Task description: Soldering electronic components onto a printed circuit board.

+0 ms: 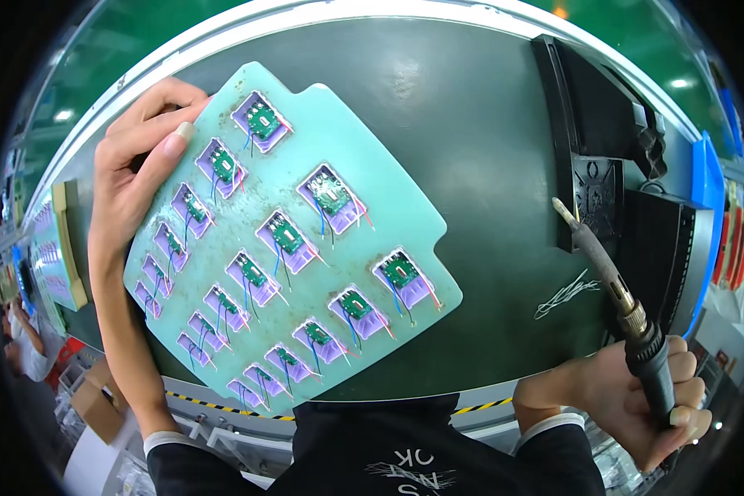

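A pale green fixture plate [380, 157] is tilted up over the dark work table. My left hand [136, 157] is closed on its upper left edge, the thumb lying on the face. Rows of cutouts in the plate hold purple plastic housings, each with a small green circuit board [286, 236] and thin blue, black, red and white wires sticking out. On the right, my right hand [649, 397] is wrapped round the black handle of a soldering iron [605, 260]. The iron's tip points up and left, apart from the plate, in front of a black stand.
A black stand [595, 186] and black boxes line the table's right side, beside a blue panel [707, 190]. Loose pale wire strands [564, 296] lie on the dark table [471, 107]. Another plate stack [56, 248] stands at the far left, with a cardboard box [97, 409] below.
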The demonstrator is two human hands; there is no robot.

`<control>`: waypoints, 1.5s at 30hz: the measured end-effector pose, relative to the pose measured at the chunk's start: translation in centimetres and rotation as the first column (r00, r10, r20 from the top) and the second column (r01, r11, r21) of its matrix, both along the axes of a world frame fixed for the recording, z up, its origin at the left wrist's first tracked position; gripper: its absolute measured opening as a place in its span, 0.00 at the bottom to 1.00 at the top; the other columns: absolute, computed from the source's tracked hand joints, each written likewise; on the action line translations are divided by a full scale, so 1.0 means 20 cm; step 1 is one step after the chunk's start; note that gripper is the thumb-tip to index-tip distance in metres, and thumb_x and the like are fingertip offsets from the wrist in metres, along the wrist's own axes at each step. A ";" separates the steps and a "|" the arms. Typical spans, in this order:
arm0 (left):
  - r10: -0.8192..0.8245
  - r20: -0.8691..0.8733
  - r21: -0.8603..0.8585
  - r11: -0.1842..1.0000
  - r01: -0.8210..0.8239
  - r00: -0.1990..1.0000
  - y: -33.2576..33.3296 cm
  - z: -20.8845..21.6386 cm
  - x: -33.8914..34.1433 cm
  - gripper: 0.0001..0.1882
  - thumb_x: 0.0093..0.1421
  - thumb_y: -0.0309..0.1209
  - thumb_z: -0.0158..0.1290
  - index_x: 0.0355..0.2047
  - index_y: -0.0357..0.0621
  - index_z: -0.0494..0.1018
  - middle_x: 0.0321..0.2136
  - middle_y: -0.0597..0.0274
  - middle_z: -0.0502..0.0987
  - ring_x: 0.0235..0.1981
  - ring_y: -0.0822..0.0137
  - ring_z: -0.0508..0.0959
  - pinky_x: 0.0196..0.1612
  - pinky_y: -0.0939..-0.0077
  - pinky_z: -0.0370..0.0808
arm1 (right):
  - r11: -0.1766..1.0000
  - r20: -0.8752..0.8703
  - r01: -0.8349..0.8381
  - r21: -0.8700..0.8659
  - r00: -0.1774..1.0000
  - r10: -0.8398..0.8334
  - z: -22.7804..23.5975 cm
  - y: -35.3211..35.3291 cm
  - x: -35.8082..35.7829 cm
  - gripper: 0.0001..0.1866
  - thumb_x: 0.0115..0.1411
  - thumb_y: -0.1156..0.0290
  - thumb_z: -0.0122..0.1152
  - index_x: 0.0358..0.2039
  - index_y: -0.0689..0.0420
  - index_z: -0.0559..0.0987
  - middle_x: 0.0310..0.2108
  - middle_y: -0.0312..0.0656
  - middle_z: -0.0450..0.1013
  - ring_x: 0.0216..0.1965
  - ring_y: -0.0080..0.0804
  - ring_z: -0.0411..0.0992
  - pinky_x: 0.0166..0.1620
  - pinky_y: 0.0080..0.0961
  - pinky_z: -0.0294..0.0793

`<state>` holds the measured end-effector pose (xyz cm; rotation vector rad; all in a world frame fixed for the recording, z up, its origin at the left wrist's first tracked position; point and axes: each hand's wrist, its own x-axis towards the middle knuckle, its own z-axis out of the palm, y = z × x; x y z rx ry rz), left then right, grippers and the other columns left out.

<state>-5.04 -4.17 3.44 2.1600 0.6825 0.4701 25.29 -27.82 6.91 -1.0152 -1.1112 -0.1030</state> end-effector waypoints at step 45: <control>-0.035 0.114 -0.009 0.999 0.036 0.993 0.00 -0.09 -0.21 0.12 0.56 0.26 0.50 0.40 0.38 0.76 0.27 0.62 0.72 0.24 0.75 0.69 0.22 0.83 0.60 | 0.999 -0.049 -0.015 -0.046 0.999 0.013 0.04 0.29 -0.23 0.12 0.56 0.69 0.47 0.17 0.51 0.61 0.07 0.29 0.48 0.11 0.14 0.45 0.20 0.12 0.44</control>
